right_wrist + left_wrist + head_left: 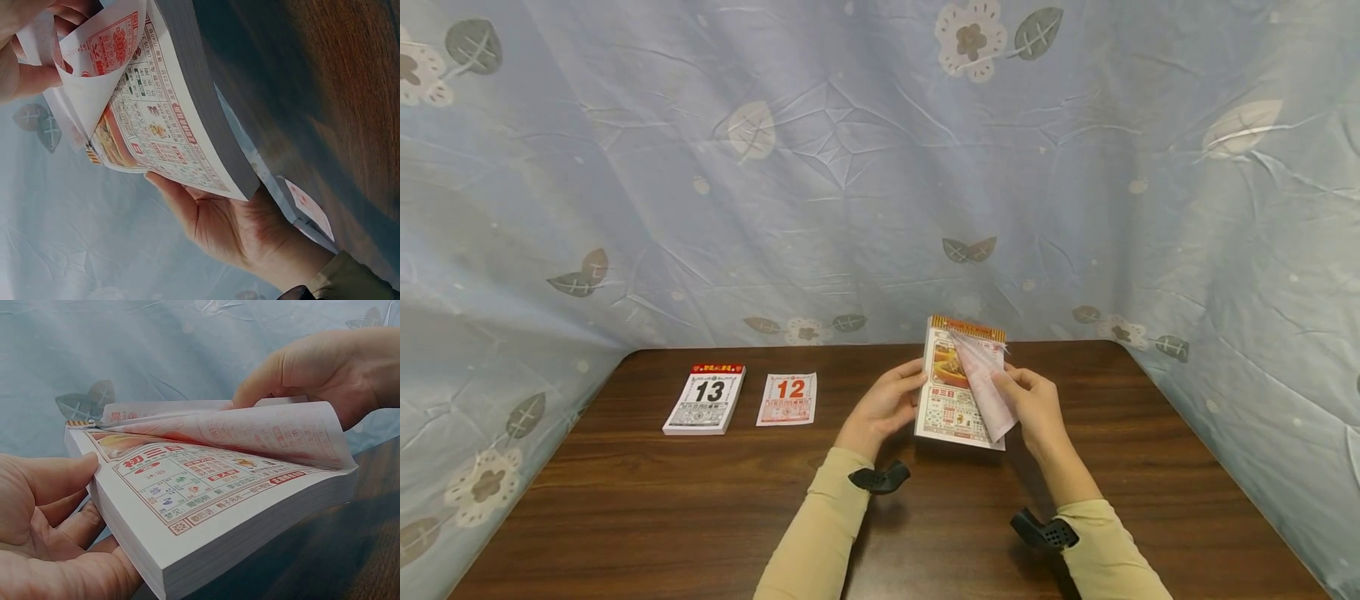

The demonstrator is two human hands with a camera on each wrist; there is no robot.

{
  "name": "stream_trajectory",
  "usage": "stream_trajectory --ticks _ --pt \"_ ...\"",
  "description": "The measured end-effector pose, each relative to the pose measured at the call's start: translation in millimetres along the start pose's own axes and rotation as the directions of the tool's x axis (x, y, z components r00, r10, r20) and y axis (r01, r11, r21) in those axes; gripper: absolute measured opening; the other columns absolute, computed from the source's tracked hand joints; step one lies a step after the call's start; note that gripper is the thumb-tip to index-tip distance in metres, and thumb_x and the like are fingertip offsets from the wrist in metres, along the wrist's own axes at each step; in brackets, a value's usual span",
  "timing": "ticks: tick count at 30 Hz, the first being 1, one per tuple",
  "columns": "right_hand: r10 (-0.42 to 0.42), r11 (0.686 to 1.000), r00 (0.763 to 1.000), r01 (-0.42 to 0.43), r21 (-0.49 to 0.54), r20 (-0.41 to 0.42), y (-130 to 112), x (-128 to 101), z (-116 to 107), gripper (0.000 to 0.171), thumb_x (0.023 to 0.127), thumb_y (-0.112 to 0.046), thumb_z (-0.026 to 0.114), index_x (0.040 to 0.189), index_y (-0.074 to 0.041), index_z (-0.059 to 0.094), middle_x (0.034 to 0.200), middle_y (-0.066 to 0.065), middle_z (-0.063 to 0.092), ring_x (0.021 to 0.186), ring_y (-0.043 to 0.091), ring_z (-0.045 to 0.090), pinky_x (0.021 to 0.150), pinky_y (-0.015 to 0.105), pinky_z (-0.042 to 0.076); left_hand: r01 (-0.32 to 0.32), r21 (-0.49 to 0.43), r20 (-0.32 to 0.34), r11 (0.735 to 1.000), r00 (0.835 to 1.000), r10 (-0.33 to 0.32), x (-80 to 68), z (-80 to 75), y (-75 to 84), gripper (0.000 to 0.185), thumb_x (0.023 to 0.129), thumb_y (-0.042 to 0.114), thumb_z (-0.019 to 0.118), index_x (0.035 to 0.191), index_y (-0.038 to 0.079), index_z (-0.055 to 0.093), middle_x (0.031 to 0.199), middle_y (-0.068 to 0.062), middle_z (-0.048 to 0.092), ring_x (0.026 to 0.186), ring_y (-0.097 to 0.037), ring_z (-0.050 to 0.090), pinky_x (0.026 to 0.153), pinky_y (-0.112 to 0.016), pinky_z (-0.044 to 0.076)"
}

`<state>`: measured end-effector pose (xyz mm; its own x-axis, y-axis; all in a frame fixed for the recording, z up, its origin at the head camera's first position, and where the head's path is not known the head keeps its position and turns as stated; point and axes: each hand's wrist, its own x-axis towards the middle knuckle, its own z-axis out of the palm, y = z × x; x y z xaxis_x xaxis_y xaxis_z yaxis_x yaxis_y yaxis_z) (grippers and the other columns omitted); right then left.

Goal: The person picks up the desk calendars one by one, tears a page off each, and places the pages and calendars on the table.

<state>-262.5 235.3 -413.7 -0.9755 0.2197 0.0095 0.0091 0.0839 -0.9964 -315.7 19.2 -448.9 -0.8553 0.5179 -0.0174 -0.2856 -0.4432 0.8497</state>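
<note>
A thick tear-off calendar pad (958, 392) is held up off the dark wooden surface (700, 500), tilted, its long axis running away from the person with the orange bound edge at the far end. The left hand (883, 406) cradles the pad's left side, fingers curled under it and thumb along the edge. The right hand (1033, 404) pinches the top sheet (985, 379) and lifts it away from the pad, still joined at the binding.

The left wrist view shows what the head view cannot — the thickness of the stack (250, 531), the red characters on the exposed page, and the lifted sheet (269, 434) curling over in the right hand's fingers (325, 365). The right wrist view shows the left palm (231, 228) beneath the pad (187, 112) and the sheet's (103, 53) printed face.

Only the head view takes in the rest: well left of the held pad, a second calendar pad (706, 398) showing 13 lies flat, and just to its right a loose sheet (787, 398) showing 12. A floral blue cloth (850, 167) hangs behind.
</note>
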Motion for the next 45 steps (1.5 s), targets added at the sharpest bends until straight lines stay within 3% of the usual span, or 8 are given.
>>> stream_trajectory --ticks 4,6,8,11,27,40,45 --pt "0.021 0.999 1.000 -0.021 0.039 0.003 0.2 -0.1 -0.9 0.018 0.094 -0.012 0.063 0.090 0.005 0.063 0.146 0.020 0.048 0.135 0.030 0.045 0.076 0.010 0.048 0.000 0.003 -0.001 1.000 1.000 0.000 -0.4 0.4 0.7 0.044 0.103 0.006 0.040 0.146 -0.002 0.037 0.096 0.002 0.071 0.084 -0.014 0.069 0.075 -0.035 0.055" --pt "0.037 0.995 0.999 -0.037 0.093 -0.005 0.5 0.2 -1.6 0.014 0.093 -0.011 0.064 0.085 0.000 0.064 0.129 0.019 0.061 0.116 0.024 0.059 0.071 0.014 0.051 -0.005 -0.013 -0.002 1.000 1.000 0.005 -0.8 -0.6 1.1 0.044 0.104 0.006 0.039 0.147 -0.002 0.035 0.096 0.002 0.070 0.085 -0.014 0.069 0.076 -0.034 0.055" --pt "0.053 0.985 0.999 -0.052 0.162 -0.006 -0.2 -0.1 -2.0 0.014 0.092 -0.010 0.065 0.079 -0.006 0.064 0.106 0.010 0.068 0.093 0.015 0.064 0.066 0.017 0.052 -0.010 -0.042 -0.008 0.999 1.000 0.010 -1.3 -2.5 1.8 0.045 0.104 0.006 0.037 0.148 -0.002 0.033 0.098 0.002 0.070 0.088 -0.013 0.068 0.078 -0.033 0.054" --pt "0.062 0.967 0.998 -0.059 0.247 -0.004 -1.7 -0.2 -2.1 0.020 0.092 -0.008 0.066 0.073 -0.013 0.063 0.080 -0.003 0.060 0.068 0.007 0.060 0.060 0.020 0.052 -0.025 -0.077 -0.021 0.997 1.000 0.023 -1.3 -5.3 2.4 0.046 0.105 0.006 0.036 0.149 -0.002 0.030 0.102 0.002 0.068 0.091 -0.013 0.066 0.081 -0.032 0.052" --pt "0.056 0.970 0.993 -0.030 0.240 -0.105 -1.5 0.7 1.1 0.021 0.090 -0.010 0.068 0.071 -0.013 0.060 0.075 -0.006 0.059 0.068 0.007 0.059 0.059 0.020 0.051 -0.030 -0.099 -0.038 0.995 0.999 0.026 -0.3 -4.4 3.3 0.045 0.104 0.004 0.037 0.148 -0.002 0.034 0.099 0.000 0.070 0.086 -0.014 0.069 0.077 -0.034 0.054" --pt "0.085 0.957 0.996 -0.071 0.282 -0.039 -3.0 -1.1 -0.8 0.016 0.094 -0.013 0.064 0.080 -0.011 0.057 0.082 -0.004 0.059 0.072 0.008 0.061 0.063 0.021 0.053 -0.048 -0.110 -0.045 0.993 0.998 0.044 0.4 -5.2 3.1 0.045 0.104 0.004 0.037 0.148 -0.002 0.034 0.100 0.000 0.070 0.087 -0.014 0.069 0.079 -0.034 0.053" --pt "0.078 0.949 0.995 -0.057 0.309 -0.057 -2.2 -0.5 0.0 0.019 0.094 -0.011 0.064 0.076 -0.011 0.057 0.081 -0.004 0.058 0.072 0.008 0.060 0.063 0.021 0.053 -0.051 -0.117 -0.047 0.992 0.998 0.046 0.8 -5.2 4.1 0.044 0.103 0.004 0.038 0.147 -0.002 0.035 0.098 0.000 0.071 0.087 -0.015 0.069 0.078 -0.034 0.053"
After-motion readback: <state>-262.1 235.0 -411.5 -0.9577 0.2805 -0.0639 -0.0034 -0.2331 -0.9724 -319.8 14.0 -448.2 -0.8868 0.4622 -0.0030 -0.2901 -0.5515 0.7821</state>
